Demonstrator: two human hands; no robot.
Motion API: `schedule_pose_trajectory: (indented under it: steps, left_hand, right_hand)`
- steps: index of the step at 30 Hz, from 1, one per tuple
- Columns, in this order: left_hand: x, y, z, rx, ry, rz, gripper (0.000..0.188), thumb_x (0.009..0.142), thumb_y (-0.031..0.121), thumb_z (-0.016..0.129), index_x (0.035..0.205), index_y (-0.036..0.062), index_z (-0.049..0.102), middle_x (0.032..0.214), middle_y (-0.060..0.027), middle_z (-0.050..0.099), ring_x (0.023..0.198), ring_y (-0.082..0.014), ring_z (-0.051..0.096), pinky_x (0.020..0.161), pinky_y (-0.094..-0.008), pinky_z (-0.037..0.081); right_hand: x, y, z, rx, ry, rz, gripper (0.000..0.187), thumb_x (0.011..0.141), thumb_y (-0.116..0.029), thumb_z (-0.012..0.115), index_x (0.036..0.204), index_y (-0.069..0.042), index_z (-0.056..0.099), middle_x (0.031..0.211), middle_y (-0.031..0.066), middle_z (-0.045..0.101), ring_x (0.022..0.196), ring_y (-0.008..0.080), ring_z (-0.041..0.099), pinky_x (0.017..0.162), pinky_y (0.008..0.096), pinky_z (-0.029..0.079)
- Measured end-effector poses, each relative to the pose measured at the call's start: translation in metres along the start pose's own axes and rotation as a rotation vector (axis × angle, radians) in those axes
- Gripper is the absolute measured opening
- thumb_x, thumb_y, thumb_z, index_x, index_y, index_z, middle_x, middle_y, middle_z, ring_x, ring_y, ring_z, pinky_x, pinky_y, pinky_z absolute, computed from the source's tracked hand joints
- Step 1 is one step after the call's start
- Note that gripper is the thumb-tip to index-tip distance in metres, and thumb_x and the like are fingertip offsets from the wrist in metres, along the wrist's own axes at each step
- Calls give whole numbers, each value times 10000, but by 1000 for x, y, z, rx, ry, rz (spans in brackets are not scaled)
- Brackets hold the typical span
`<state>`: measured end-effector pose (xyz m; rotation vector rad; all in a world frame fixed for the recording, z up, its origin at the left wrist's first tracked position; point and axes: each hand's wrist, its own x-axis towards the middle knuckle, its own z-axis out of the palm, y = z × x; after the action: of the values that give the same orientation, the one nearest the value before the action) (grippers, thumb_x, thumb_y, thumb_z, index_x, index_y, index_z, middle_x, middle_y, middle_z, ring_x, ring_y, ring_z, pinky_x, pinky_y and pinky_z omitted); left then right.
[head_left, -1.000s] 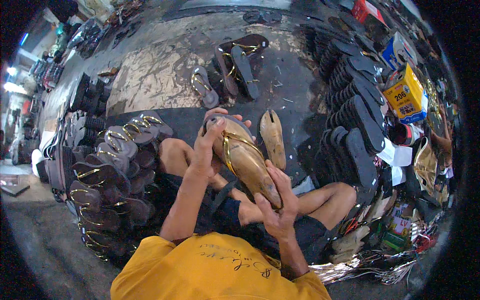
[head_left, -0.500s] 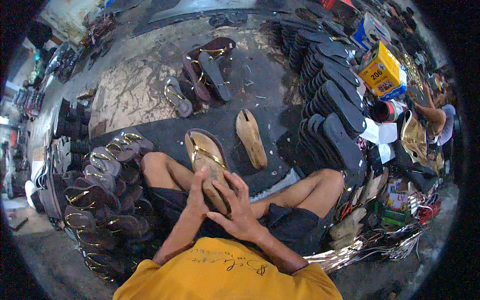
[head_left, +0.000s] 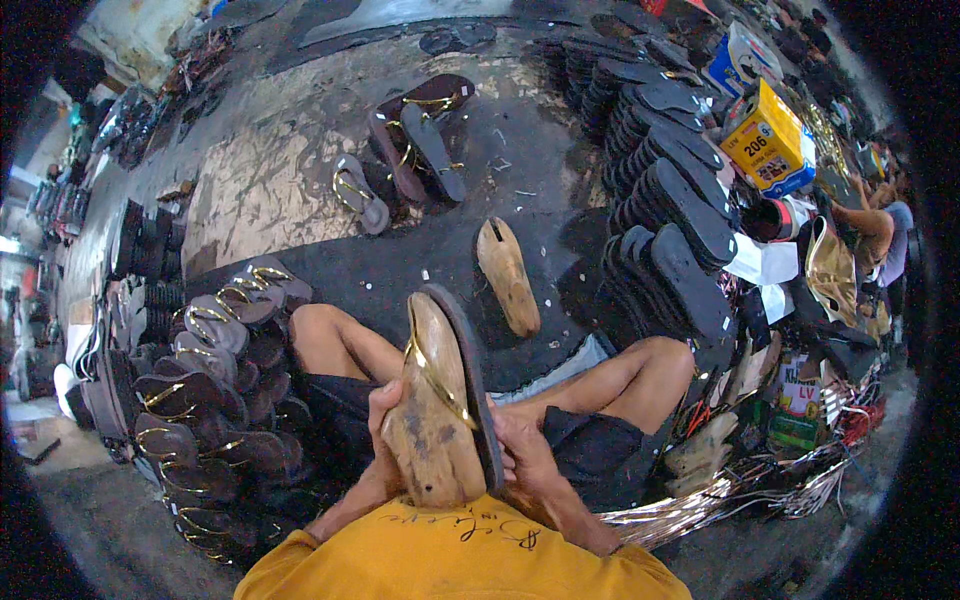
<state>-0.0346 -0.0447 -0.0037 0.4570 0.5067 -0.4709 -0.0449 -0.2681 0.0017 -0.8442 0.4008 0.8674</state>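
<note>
A wooden shoe last (head_left: 435, 445) is tilted up in front of my chest, its heel end close to my shirt. Over it lies the gold strap (head_left: 432, 375) of a flip-flop, whose dark sole (head_left: 484, 425) runs along the last's right side. My left hand (head_left: 384, 440) is closed around the left edge of the last. On the other side my right hand (head_left: 525, 450) grips the sole near its heel, its fingertips partly hidden behind it. A second wooden last (head_left: 508, 278) lies on the dark mat beyond my legs.
Finished flip-flops with gold straps (head_left: 215, 325) are heaped at my left. Stacks of dark soles (head_left: 685, 205) stand at the right, beside a yellow box (head_left: 768, 140). Several loose sandals (head_left: 430, 150) lie ahead. Shiny strips (head_left: 720, 515) spread at lower right, and another person (head_left: 875, 235) sits at far right.
The last with its flip-flop has been raised and tipped toward me. Both hands have shifted from its upper face to its sides, the left onto the last, the right onto the sole.
</note>
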Motion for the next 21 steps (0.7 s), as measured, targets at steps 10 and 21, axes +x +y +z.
schedule_pose_trajectory:
  steps: [10,21]
  left_hand:
    - [-7,15,71,490,-411,69,1227,772,320,873,1714,16,149,1641,-208,432,1485,-316,478,1238,-433,384]
    - [62,12,70,831,53,307,909,929,461,774,1601,33,336,1456,-166,533,1305,-257,564,1121,-380,472]
  right_hand:
    - [45,50,-46,-176,-194,-203,325,1106,-420,601,1032,-104,610,779,-9,587,691,119,552,670,302,484]
    - [36,-18,30,-658,241,-891,1244,798,-310,962,1671,-128,94,1421,176,556,1352,319,583,1100,488,522]
